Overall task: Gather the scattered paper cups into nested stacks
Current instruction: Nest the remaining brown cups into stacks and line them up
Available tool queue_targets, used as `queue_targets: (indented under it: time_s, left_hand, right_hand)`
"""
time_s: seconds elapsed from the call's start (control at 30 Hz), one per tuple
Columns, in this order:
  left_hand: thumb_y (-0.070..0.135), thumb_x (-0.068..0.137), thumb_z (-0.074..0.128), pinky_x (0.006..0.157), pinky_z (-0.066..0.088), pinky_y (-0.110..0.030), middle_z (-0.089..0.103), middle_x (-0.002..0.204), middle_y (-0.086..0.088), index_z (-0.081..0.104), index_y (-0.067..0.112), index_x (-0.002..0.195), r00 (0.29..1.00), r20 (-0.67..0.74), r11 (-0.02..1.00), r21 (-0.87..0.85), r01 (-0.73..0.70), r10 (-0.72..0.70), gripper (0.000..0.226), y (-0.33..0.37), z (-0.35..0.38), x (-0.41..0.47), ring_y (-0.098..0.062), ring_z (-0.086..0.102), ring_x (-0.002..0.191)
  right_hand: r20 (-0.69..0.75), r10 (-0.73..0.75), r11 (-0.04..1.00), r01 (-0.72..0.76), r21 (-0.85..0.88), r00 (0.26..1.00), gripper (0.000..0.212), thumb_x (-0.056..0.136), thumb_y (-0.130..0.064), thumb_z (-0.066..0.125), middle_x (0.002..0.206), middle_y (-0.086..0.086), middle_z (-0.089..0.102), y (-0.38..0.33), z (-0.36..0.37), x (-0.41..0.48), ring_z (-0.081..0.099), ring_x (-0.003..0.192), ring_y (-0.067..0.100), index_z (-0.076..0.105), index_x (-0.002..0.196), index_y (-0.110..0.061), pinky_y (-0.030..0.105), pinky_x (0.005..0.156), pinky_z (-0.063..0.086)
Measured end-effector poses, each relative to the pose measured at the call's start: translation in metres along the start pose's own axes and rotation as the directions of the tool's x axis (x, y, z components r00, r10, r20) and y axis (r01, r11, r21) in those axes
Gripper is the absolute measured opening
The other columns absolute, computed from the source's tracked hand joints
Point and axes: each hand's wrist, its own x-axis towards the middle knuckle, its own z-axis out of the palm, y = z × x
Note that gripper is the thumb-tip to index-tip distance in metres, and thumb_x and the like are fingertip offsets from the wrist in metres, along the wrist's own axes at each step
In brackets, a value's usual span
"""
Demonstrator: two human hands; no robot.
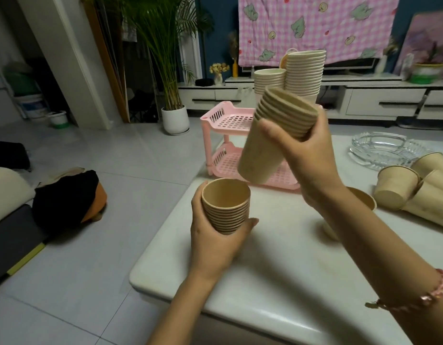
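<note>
Nearest the lens, a bare right forearm with a pink beaded bracelet [437, 296] at the wrist, reaching up and forward over the pale glossy counter [277, 282]; right hand [307, 160] raised above the counter, its grip closed round a tilted nested stack of brown paper cups [272, 140], thumb across the near side just under the rims, fingers behind, base slanting down to the left, rims up to the right; left hand [215, 235] lower and nearer, its grip wrapped round an upright nested stack of brown paper cups [226, 207], thumb at the right, mouth open upward; tilted stack's base just above and right of the upright stack's mouth, not touching it. Loose brown paper cups lying on their sides [412, 190] at the counter's right, touching one another; clear ribbed glass dish [387, 153] beyond them; another brown cup partly hidden behind the right wrist. Past the far edge, a pink slotted plastic two-tier rack [230, 120] with two tall stacks of cream paper bowls [290, 73] on top.
</note>
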Motion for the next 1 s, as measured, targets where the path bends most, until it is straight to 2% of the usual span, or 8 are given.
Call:
queue_targets:
  time_s: [0.13,0.3,0.4,0.5,0.63,0.83,0.93,1.0]
  left_hand:
    - [0.027,0.054,0.087,0.095,0.045,-0.030,0.055,0.127,-0.002,0.038,0.018,0.129,0.995,0.011,0.986,0.139,0.097,-0.100,0.090,-0.009,-0.004,-0.001,-0.018,0.053,0.114]
    - [0.024,0.062,0.083,0.093,0.041,-0.029,0.052,0.132,-0.007,0.029,0.014,0.135,0.988,0.004,0.969,0.195,0.153,-0.156,0.091,-0.021,-0.007,0.011,-0.025,0.051,0.118]
    - [0.022,0.067,0.079,0.086,0.039,-0.023,0.051,0.133,-0.011,0.029,0.009,0.133,0.980,0.012,0.954,0.235,0.188,-0.196,0.084,-0.030,-0.004,0.026,-0.028,0.051,0.118]
    - [0.022,0.069,0.078,0.086,0.039,-0.025,0.050,0.132,-0.012,0.033,0.006,0.129,0.977,0.006,0.948,0.243,0.205,-0.213,0.077,-0.036,0.003,0.045,-0.028,0.051,0.118]
    - [0.021,0.070,0.078,0.092,0.042,-0.032,0.049,0.132,-0.015,0.034,0.004,0.128,0.973,0.020,0.937,0.272,0.218,-0.232,0.075,-0.043,0.011,0.065,-0.031,0.049,0.119]
    - [0.019,0.070,0.077,0.087,0.043,-0.032,0.051,0.129,-0.016,0.036,0.004,0.126,0.964,0.004,0.932,0.257,0.255,-0.265,0.071,-0.044,0.020,0.076,-0.032,0.052,0.116]
    - [0.019,0.070,0.076,0.089,0.043,-0.034,0.051,0.129,-0.017,0.035,0.004,0.126,0.955,0.013,0.916,0.286,0.280,-0.296,0.072,-0.043,0.021,0.075,-0.033,0.051,0.116]
    - [0.017,0.071,0.075,0.097,0.040,-0.037,0.042,0.136,-0.018,0.029,0.005,0.133,0.941,0.018,0.898,0.306,0.317,-0.339,0.078,-0.040,0.018,0.071,-0.034,0.045,0.122]
  right_hand:
    - [-0.114,0.241,0.970,-0.237,0.044,0.964,0.079,0.058,-0.039,0.082,0.118,0.004,0.060,0.046,-0.020,-0.008,0.059,0.098,0.011,0.045,0.124,-0.015,0.027,0.079,0.050]
    - [-0.078,0.245,0.959,-0.254,-0.127,0.966,0.072,0.066,-0.020,0.079,0.117,0.001,0.054,0.077,-0.024,-0.017,0.055,0.099,0.008,0.037,0.124,-0.015,0.028,0.087,0.048]
    - [-0.021,0.305,0.943,-0.305,-0.133,0.952,0.074,0.065,-0.020,0.081,0.121,0.002,0.054,0.094,-0.016,-0.024,0.055,0.106,0.013,0.036,0.124,-0.016,0.029,0.091,0.047]
    - [0.029,0.274,0.955,-0.268,-0.123,0.961,0.074,0.064,-0.015,0.082,0.113,-0.006,0.057,0.106,-0.005,-0.027,0.057,0.103,0.007,0.040,0.125,-0.014,0.021,0.089,0.048]
    - [0.057,0.229,0.968,-0.221,-0.117,0.972,0.072,0.062,-0.012,0.083,0.119,0.003,0.060,0.120,0.013,-0.022,0.059,0.109,0.019,0.044,0.122,-0.017,0.039,0.098,0.047]
    - [0.114,0.273,0.960,-0.263,-0.097,0.955,0.078,0.067,-0.018,0.080,0.128,0.006,0.055,0.120,0.021,-0.015,0.054,0.117,0.017,0.036,0.131,-0.013,0.045,0.104,0.042]
    - [0.137,0.289,0.919,-0.235,-0.317,0.947,0.095,0.068,-0.025,0.078,0.140,0.006,0.044,0.103,0.007,-0.028,0.047,0.124,0.019,0.019,0.142,-0.015,0.042,0.107,0.038]
    - [0.140,0.142,0.853,-0.049,-0.520,0.980,0.083,0.074,-0.019,0.073,0.134,0.005,0.044,0.080,-0.014,-0.045,0.054,0.105,0.016,0.024,0.141,-0.012,0.025,0.093,0.044]
